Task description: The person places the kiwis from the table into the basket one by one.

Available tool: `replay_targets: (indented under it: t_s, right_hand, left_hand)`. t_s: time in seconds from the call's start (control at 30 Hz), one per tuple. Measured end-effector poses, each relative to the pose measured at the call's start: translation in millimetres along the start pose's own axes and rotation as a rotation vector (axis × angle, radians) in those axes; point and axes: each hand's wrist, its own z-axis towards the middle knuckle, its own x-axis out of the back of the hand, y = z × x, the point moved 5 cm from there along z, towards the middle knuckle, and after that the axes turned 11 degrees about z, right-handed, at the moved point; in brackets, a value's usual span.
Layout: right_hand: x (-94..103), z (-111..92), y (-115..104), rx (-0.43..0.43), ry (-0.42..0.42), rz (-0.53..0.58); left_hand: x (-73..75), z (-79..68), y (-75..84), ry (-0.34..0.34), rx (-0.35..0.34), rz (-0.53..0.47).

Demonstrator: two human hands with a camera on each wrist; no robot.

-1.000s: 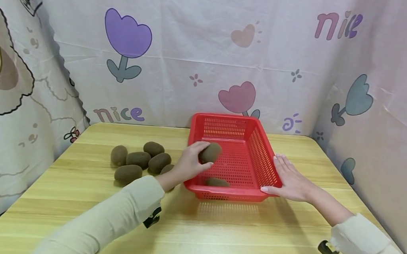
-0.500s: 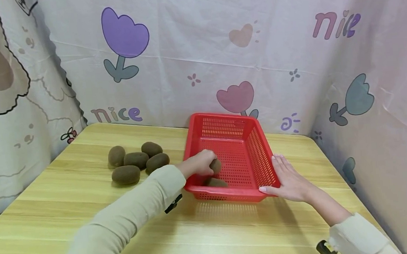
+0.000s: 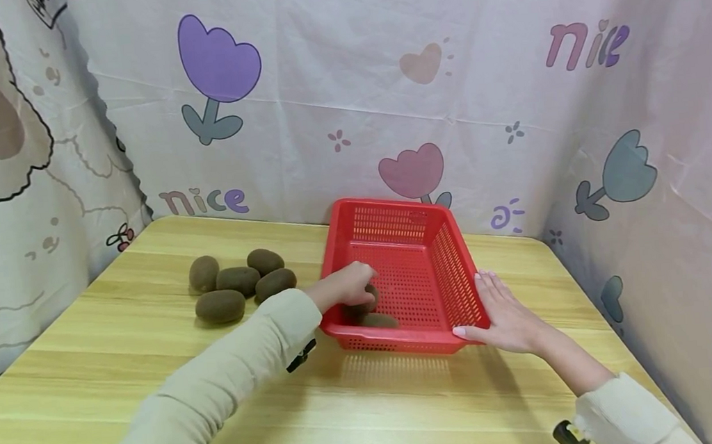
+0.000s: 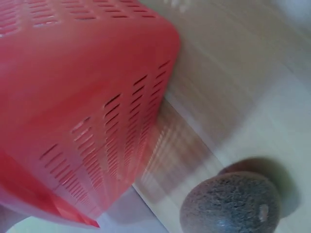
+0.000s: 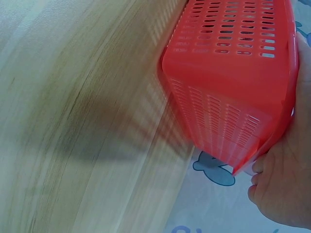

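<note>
My left hand point(image 3: 351, 283) reaches over the left wall into the red plastic basket point(image 3: 428, 338), its fingers loosely extended above a brown kiwi point(image 3: 364, 305). That kiwi sits low under the hand, partly hidden by it, beside a second kiwi point(image 3: 379, 320) at the near wall. Along the basket's right side lies my right hand point(image 3: 514, 317), its straight fingers against the outer wall and its thumb on the near corner of the rim. The right wrist view shows this hand point(image 5: 286, 179) at the basket's edge point(image 5: 228, 77).
Several kiwis point(image 3: 220, 306) lie in a group on the wooden table point(image 3: 155, 377), left of the basket. One kiwi point(image 4: 231, 204) shows beside the basket wall in the left wrist view. A patterned cloth point(image 3: 319, 78) hangs behind the table.
My left hand has carried a kiwi over the left wall and lowered it into the basket. The kiwi has since slipped down and left beneath the fingers. The right hand stays in place.
</note>
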Motion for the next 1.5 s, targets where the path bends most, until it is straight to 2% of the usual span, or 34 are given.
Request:
replay_targets:
  t_s: [0.1,0.27,0.33,0.43,0.67,0.9,1.07,1.17,1.5]
  right_hand:
    - [0.1,0,0,0.001,0.000,0.000]
    - [0.5,0,0,0.005,0.002,0.000]
    - [0.9,0,0,0.004,0.001,0.003]
    - [1.7,0,0,0.002,-0.002,0.005]
    - [2.0,1,1,-0.001,-0.007,0.005]
    - [1.7,1,0,0.010,-0.002,0.002]
    - [1.8,2,0,0.011,-0.002,0.002]
    - [2.2,2,0,0.011,-0.003,0.003]
    - [3.2,1,-1,0.004,-0.012,0.004]
  left_hand:
    - [7.4,-7.9,-1.5,0.118,-0.005,-0.067]
    - [23.6,-25.4,-6.3,0.407,0.022,-0.178]
    - [28.2,-32.8,-9.4,0.501,0.041,-0.211]
    - [30.3,-42.2,-15.7,0.577,0.072,-0.270]
    - [26.6,-65.9,-30.0,0.629,0.185,-0.375]
    - [10.7,-89.4,-45.5,0.754,0.233,-0.400]
    - [-1.1,-105.2,-56.4,0.794,0.270,-0.414]
    - [-8.0,-113.3,-62.7,0.791,0.284,-0.420]
    - [-38.9,-130.3,-77.8,0.691,0.397,-0.470]
